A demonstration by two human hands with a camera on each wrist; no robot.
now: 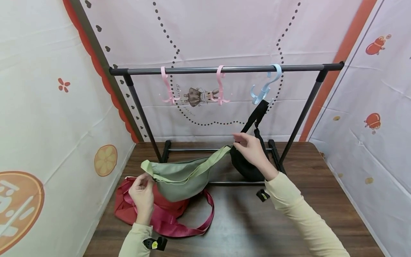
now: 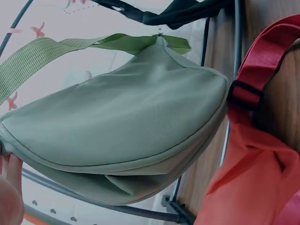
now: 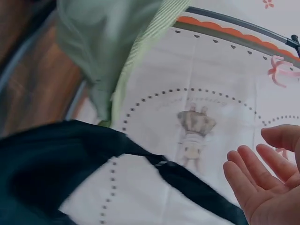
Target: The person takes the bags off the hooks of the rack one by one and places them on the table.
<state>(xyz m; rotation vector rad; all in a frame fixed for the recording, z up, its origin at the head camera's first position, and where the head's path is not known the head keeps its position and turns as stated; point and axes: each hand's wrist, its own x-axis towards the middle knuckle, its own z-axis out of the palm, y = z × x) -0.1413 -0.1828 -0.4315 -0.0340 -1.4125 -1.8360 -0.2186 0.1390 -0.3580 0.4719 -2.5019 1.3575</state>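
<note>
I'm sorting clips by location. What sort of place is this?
Probably a small staged tabletop set, though the wider room is out of view: printed sheets enclose it on three sides, and a dark rack with plastic hooks stands on a wood-grain table.

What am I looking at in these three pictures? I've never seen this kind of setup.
No machine here: each grip is a person's bare hand. The wide picture comes from a head-worn camera looking forward and down; the other two come from cameras on the left and right wrists. The left grip pinches one end of a green bag. The right grip is open near the bag's strap, with nothing visible in it. A red bag lies on the wooden table, where a black rack stands. From its rail hang two pink hooks and a blue hook, which carries a black bag.
</note>
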